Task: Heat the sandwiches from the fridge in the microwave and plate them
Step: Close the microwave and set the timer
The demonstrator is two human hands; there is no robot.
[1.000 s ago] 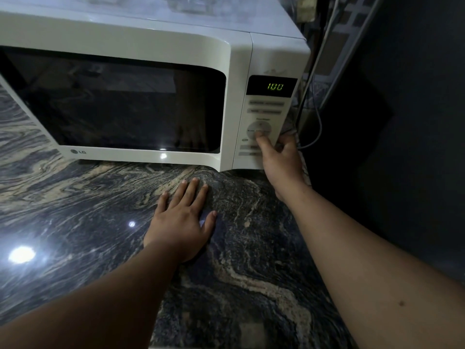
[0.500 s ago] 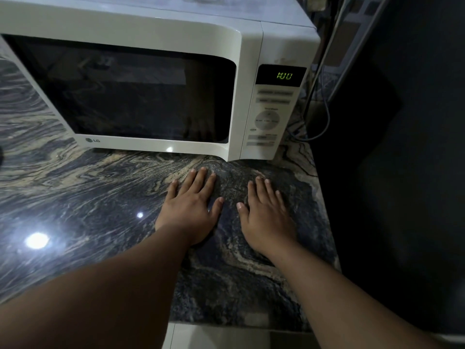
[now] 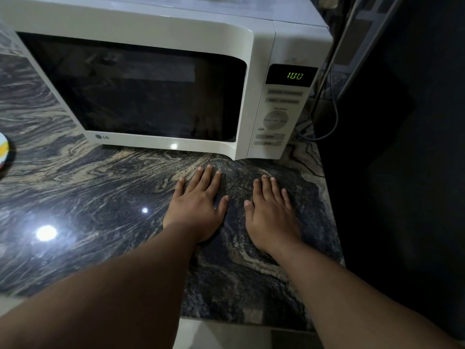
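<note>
Left hand and right hand are lying flat, apart, on the marbled countertop before the shut microwave; the room is dim, perhaps unlit.

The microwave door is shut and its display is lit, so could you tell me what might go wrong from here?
The display reads 100, but the window is dark, so heating may not have started. Both the left hand and the right hand lie flat on the counter, away from the controls. The sandwiches cannot be seen inside.

white microwave, dark swirled marble counter
</note>
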